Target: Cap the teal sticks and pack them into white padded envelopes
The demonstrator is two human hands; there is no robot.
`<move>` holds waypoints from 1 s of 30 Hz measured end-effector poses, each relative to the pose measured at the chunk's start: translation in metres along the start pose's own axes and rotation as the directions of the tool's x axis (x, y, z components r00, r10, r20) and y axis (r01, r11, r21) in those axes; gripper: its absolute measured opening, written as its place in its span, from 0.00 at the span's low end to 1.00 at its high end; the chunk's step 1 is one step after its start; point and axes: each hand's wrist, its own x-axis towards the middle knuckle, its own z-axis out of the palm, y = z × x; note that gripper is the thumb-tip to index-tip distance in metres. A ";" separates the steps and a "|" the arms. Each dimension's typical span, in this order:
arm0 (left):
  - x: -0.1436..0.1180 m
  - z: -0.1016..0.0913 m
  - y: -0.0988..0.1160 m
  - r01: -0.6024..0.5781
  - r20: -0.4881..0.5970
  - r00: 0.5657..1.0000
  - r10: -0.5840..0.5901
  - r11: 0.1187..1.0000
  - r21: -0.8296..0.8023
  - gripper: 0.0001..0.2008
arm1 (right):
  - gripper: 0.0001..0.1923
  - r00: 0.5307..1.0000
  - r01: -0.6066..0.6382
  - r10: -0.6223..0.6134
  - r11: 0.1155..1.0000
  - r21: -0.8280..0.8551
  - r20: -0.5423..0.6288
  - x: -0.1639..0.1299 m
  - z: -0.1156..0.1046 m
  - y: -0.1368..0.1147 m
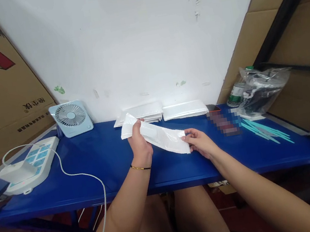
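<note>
A long white plastic packet (161, 136) is held above the blue table, tilted down to the right. My left hand (140, 144) grips it near its left end, thumb on top and fingers behind. At the right end, my right hand (199, 142) pinches the packet's edge between thumb and fingers. What lies inside the packet is hidden. Behind it, against the wall, rest a stack of white packets (142, 112) and a second white pile (185, 109).
On the blue table (97, 161), a small fan (71, 118) and a power strip (40, 162) with a white cable stand left. To the right lie turquoise strips (266, 131), a phone-like dark object (213, 108), a bottle (236, 94) and a clear plastic bag (268, 85). Cardboard flanks both sides.
</note>
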 end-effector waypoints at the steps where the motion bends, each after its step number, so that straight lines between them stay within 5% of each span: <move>1: 0.002 0.002 0.002 -0.005 -0.003 1.000 0.005 1.000 0.008 0.11 | 0.21 0.999 0.024 -0.024 0.999 -0.023 -0.024 0.001 -0.001 0.001; 7: 0.008 0.014 0.016 -0.033 0.098 0.995 0.022 0.993 0.111 0.15 | 0.17 0.986 0.133 -0.148 0.977 -0.165 -0.083 0.000 -0.002 0.005; 17: 0.011 0.036 0.038 -0.140 0.223 0.969 0.101 0.976 0.167 0.16 | 0.21 0.955 0.283 -0.290 0.834 -0.475 0.060 -0.009 -0.002 0.001; 24: 0.012 0.037 0.042 -0.138 0.215 0.972 0.091 0.967 0.213 0.15 | 0.51 0.884 0.468 -0.283 0.540 -0.700 0.372 -0.008 0.013 0.003; 26: 0.012 0.038 0.043 -0.153 0.221 0.970 0.104 0.963 0.221 0.15 | 0.48 0.863 0.506 -0.295 0.495 -0.707 0.411 -0.005 0.023 0.003; 30: 0.020 0.037 0.048 -0.191 0.213 0.966 0.148 0.961 0.198 0.15 | 0.23 0.828 0.560 -0.307 0.465 -0.686 0.469 -0.003 0.035 0.001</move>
